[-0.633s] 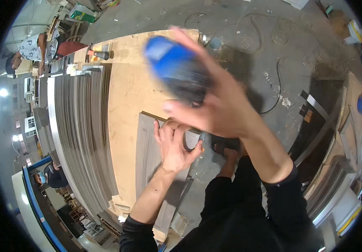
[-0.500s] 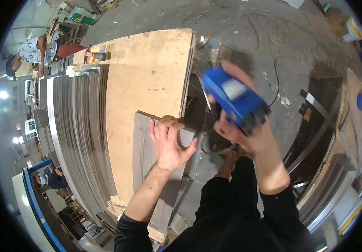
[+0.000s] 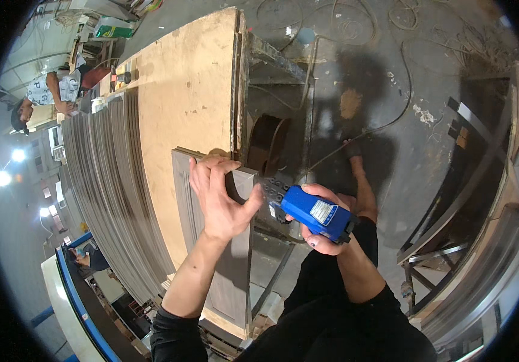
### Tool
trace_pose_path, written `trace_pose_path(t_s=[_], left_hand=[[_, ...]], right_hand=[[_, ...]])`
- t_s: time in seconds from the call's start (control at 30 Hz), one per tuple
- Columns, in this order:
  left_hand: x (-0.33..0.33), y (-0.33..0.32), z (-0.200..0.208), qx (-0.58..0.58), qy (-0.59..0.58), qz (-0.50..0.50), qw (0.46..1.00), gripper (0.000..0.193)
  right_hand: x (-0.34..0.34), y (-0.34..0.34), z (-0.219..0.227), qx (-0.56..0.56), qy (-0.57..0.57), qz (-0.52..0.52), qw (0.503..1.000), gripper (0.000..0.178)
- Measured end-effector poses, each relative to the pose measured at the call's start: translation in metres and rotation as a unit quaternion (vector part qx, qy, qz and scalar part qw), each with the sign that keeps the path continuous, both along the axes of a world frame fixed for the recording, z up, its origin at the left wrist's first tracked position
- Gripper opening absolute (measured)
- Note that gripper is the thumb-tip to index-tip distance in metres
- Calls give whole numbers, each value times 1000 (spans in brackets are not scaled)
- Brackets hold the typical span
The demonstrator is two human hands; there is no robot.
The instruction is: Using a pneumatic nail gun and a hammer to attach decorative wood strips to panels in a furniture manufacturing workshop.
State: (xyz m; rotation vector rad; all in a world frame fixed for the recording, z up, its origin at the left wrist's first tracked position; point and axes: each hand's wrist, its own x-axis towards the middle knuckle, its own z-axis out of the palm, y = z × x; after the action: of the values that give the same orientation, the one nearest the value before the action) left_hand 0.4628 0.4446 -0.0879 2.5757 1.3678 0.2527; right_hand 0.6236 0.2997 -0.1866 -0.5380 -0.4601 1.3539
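Observation:
A grey framed cabinet door [image 3: 226, 283] lies along the right edge of the wooden workbench [image 3: 181, 72]. My left hand [image 3: 220, 199] grips its far end, fingers curled over the top and thumb against the right edge. In my right hand [image 3: 326, 220] is a blue nail gun [image 3: 317, 212] with a black nose and black end cap. Its nose points left at the door's side edge, close by my left thumb; whether it touches the wood I cannot tell. My right fingers wrap around its body, and its handle is mostly hidden.
A tall stack of grey doors [image 3: 112, 193] fills the bench's left side. Orange-and-black tools [image 3: 121, 77] lie at its far end, near another person [image 3: 54, 90]. A hose [image 3: 386, 125] snakes over the floor. A rack with boards [image 3: 488, 241] stands at right.
My right hand has brought the nail gun left and down, up to the door's edge. My left hand stays on the door's end. The whole view has shifted.

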Motion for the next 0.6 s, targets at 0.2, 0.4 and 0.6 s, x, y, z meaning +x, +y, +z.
trace_pose_path(t_s=[0.2,0.4,0.6], left_hand=[[-2,-1,2,1,0,4,1000,57],[-3,0,2,-3,-2,5,1000,57],[2,-1,4,-9,-1,4,1000,56]], right_hand=[[-5,-2,-12,68,-66,6,995,86],[-9,0,-7,61,-77,-12,995,80],[-4,1,-16,103,-127,-16,987,81]])
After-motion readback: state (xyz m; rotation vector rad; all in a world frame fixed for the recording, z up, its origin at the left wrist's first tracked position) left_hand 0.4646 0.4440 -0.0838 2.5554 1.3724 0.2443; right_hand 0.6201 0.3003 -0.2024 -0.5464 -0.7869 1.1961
